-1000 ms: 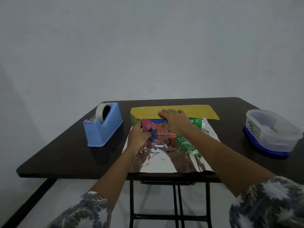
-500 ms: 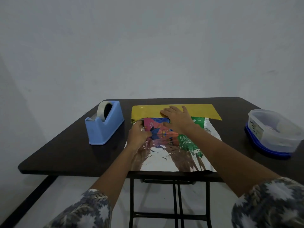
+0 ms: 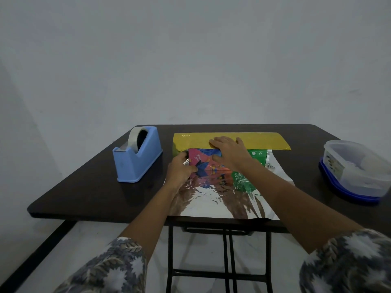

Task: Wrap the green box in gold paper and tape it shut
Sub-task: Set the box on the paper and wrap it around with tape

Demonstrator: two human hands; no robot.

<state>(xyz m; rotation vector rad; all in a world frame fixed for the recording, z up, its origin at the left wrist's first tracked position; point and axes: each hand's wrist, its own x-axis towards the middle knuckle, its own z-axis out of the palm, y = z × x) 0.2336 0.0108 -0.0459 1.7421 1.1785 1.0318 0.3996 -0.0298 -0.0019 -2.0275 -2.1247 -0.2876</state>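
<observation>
Dark table (image 3: 84, 187) carries the green box (image 3: 257, 157) mid-sheet on the gold paper (image 3: 264, 140), where the flat, straight-fingered right hand (image 3: 229, 153) should press the far flap taut while the left hand (image 3: 179, 171), curled round the box's left end, steadies it.

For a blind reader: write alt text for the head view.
A person's right hand lies flat on a green box and gold paper; the left hand grips the box's end. A blue tape dispenser stands left.
</observation>
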